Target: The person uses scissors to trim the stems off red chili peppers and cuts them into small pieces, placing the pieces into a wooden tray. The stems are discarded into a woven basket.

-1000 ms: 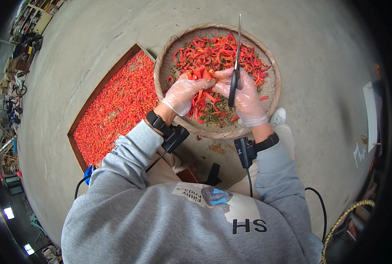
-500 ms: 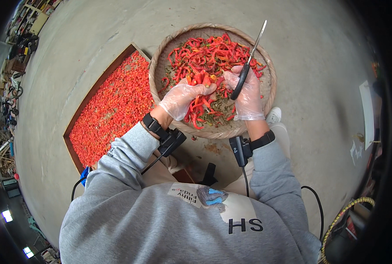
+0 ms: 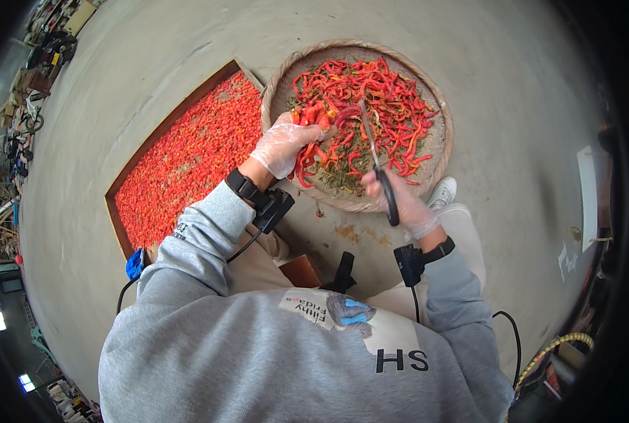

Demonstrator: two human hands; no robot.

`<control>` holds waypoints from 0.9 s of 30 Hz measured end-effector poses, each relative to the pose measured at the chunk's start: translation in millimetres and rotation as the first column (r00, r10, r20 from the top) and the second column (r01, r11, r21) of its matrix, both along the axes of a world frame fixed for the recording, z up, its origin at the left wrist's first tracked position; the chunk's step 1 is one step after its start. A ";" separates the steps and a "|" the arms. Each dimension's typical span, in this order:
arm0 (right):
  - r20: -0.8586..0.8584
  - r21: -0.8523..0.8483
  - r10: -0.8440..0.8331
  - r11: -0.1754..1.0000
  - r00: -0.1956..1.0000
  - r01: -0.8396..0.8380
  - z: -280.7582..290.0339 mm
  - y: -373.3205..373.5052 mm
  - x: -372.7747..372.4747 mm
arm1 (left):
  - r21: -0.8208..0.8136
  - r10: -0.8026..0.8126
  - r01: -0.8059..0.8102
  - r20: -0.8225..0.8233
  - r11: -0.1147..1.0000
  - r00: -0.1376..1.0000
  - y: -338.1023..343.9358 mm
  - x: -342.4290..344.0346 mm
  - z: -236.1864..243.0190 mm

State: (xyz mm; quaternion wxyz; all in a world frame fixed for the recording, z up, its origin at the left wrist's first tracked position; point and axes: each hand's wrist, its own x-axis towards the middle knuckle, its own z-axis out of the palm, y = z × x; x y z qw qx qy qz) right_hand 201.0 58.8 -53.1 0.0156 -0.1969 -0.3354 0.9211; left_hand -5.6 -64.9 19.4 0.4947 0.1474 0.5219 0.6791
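Observation:
My left hand (image 3: 286,144), in a clear plastic glove, is closed round a bunch of red chili peppers (image 3: 313,116). Some of them poke out above the fingers and others hang below. In my gloved right hand (image 3: 407,206) is a pair of scissors (image 3: 369,134) with black handles, its blades pointing up and away over the basket. The blade tips are near the held peppers; whether they touch cannot be made out. Beneath both hands lies a round woven basket (image 3: 447,134) with a pile of whole red chili peppers (image 3: 392,99) and dry green stems (image 3: 342,180).
Left of the basket, a shallow wooden tray (image 3: 136,144) holds many small cut red pepper pieces (image 3: 187,162). My shoe (image 3: 443,192) is by the basket's near right edge. Shelves and clutter (image 3: 28,116) line the far left; a white sheet (image 3: 588,197) is at the right.
My right hand has moved down and away from the left, turning the scissors so the blades now point toward the held peppers. My left hand keeps its bunch. The view has shifted slightly.

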 end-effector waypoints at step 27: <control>0.299 0.238 0.274 0.906 0.914 -0.349 -7.3 -99.4 85.7 | -0.265 -0.272 0.282 0.074 0.922 0.960 -129.8 69.0 -37.8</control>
